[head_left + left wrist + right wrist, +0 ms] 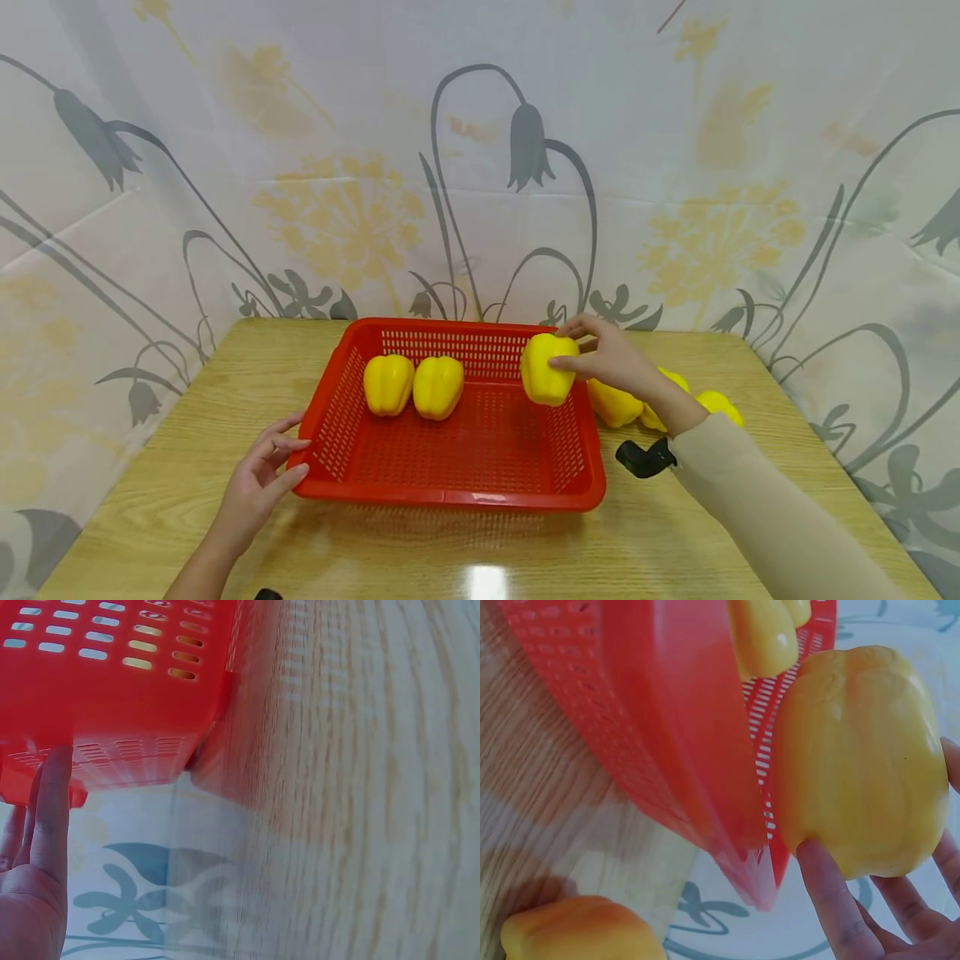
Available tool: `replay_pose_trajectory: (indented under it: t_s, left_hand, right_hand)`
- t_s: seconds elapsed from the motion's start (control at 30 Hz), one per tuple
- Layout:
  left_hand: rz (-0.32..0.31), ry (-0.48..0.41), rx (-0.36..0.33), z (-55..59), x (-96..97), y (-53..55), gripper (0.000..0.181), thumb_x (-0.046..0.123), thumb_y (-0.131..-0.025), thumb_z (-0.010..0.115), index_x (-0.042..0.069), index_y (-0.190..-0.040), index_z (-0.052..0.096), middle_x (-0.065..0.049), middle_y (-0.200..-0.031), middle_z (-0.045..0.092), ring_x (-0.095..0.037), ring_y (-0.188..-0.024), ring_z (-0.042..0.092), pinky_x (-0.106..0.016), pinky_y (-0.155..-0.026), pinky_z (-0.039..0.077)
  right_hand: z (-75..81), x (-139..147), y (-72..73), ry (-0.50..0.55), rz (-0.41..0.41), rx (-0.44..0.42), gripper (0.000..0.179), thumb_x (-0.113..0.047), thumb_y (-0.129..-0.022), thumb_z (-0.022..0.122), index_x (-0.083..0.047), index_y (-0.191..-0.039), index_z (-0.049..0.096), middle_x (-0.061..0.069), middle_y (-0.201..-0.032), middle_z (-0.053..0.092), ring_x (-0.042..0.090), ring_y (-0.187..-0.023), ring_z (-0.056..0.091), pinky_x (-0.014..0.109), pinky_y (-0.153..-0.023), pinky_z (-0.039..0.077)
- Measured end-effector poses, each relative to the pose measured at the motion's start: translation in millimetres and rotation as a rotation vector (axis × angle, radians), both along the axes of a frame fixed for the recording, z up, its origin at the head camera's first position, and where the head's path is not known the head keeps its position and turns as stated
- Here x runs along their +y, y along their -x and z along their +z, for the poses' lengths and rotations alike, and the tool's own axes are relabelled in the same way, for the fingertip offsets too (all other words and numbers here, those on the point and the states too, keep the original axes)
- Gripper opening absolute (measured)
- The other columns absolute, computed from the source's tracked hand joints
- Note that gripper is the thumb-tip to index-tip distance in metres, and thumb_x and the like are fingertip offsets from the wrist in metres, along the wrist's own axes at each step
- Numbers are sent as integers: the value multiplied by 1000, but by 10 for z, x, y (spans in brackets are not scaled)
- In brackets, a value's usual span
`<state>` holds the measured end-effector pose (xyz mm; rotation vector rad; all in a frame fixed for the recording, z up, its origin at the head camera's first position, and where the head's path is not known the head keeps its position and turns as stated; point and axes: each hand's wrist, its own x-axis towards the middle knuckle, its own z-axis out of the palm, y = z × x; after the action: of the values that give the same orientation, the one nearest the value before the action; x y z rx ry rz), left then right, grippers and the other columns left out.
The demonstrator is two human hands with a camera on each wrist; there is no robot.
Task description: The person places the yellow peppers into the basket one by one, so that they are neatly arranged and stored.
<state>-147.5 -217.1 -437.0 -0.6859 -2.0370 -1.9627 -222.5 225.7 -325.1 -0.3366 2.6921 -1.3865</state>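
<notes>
My right hand (pixel 600 358) grips a yellow bell pepper (pixel 547 371), thumb on one side and fingers on the far side. The pepper is above the right end of a red plastic basket (pixel 487 498); in the right wrist view this pepper (pixel 862 761) is close beside the basket's rim. Two more yellow peppers (pixel 387 385) sit side by side inside the basket, toward its left. At the basket's left rim, my left hand (pixel 258 479) rests with thumb and fingertips touching the edge. The left wrist view shows its fingers (pixel 54 817) extended against the basket's outer side.
Several yellow peppers (pixel 615 404) lie on the wooden table (pixel 172 467) just right of the basket, partly hidden by my right forearm. A black strap or mount (pixel 645 458) juts from the right wrist. Behind the table hangs a flower-patterned cloth (pixel 480 208).
</notes>
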Motion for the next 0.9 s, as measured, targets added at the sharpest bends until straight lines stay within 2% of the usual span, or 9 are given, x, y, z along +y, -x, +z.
replay_pose_trajectory:
  t_s: [0.27, 0.53, 0.7, 0.9]
  left_hand:
    - [-2, -4, -7, -4, 1, 4, 21, -22, -81, 50, -12, -100, 54, -3, -132, 41, -9, -115, 45, -14, -91, 38]
    - [4, 12, -20, 9, 3, 4, 19, -20, -83, 50, -14, -101, 53, -3, -132, 41, -8, -115, 44, -13, -91, 37]
    - [7, 14, -22, 7, 2, 4, 19, -20, -83, 50, -15, -100, 53, -2, -132, 41, -8, -115, 44, -13, -91, 37]
    - [11, 9, -20, 5, 2, 1, 19, -20, -82, 50, -15, -100, 53, -2, -132, 41, -8, -113, 46, -13, -91, 38]
  right_hand:
    - [5, -175, 102, -8, 42, -11, 50, -25, -80, 74, -4, -118, 50, 18, -125, 48, 32, -96, 57, 38, -70, 54]
    - [-17, -382, 214, 31, 79, -52, 47, -18, -80, 74, -2, -116, 48, 21, -125, 45, 30, -92, 59, 43, -73, 53]
    - [-78, -503, 270, 42, 86, -64, 44, -14, -80, 74, -2, -114, 48, 20, -121, 48, 31, -94, 58, 44, -73, 53]
    - [-203, -606, 348, 11, 88, -90, 44, -17, -79, 75, -4, -112, 49, 20, -120, 47, 30, -92, 58, 40, -71, 54]
